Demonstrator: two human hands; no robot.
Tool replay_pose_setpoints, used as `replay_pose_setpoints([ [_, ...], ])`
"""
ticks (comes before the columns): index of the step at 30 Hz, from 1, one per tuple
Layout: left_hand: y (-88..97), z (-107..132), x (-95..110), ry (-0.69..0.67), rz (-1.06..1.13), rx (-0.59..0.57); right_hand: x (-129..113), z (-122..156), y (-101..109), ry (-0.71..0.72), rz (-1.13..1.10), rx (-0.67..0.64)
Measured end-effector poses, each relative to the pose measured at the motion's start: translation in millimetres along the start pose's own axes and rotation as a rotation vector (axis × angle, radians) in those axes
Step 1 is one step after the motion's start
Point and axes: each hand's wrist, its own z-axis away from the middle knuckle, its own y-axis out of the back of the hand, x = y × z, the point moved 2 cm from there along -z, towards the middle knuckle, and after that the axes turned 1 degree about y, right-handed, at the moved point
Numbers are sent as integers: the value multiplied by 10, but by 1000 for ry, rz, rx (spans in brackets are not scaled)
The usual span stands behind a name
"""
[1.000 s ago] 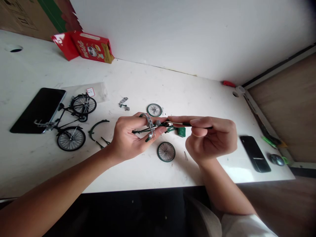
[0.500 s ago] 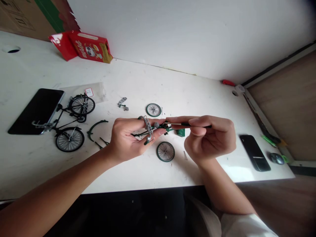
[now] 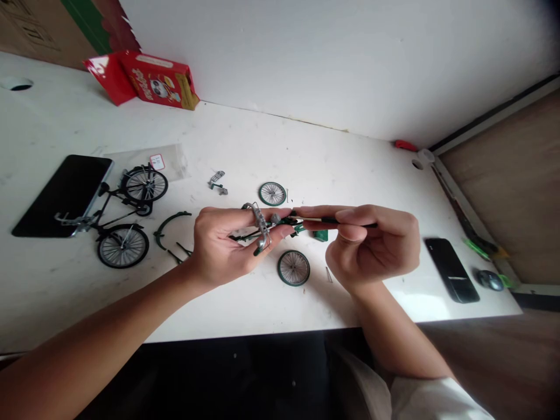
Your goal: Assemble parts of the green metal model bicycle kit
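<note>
Between thumb and fingers, my left hand (image 3: 225,242) pinches a small green model bicycle frame (image 3: 245,237) with silver handlebars (image 3: 261,224). My right hand (image 3: 376,242) is closed round the dark handle of a thin screwdriver (image 3: 330,220). Its metal shaft points left, and the tip meets the frame near my left fingertips; the exact contact spot is too small to make out. My right index finger also reaches towards that spot. One loose spoked wheel (image 3: 272,193) lies just beyond my hands and another wheel (image 3: 293,268) just below them.
A complete black model bicycle (image 3: 126,216) rests at left by a dark tablet-like device (image 3: 63,195) and a clear bag (image 3: 172,160). Green curved mudguard (image 3: 164,227), pedal-like parts (image 3: 217,182) and a green piece (image 3: 321,235) lie around. A phone (image 3: 450,269) is at right, a red box (image 3: 160,81) behind.
The frame and handlebars have shifted very slightly left in my left hand's grip. The screwdriver stays against the frame, and the loose parts lie where they were.
</note>
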Motion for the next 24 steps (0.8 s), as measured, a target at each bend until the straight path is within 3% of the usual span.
replay_pose_setpoints([
  [8,13,4,1,-4,-7,-4,2,22,35,-38,29,-41],
  [16,3,7,-35,-24,14,-15,-1,20,-3,-1,24,8],
  [24,-8,-7,-11,-42,-19,-56,42,-17,6,-155,-16,-53],
])
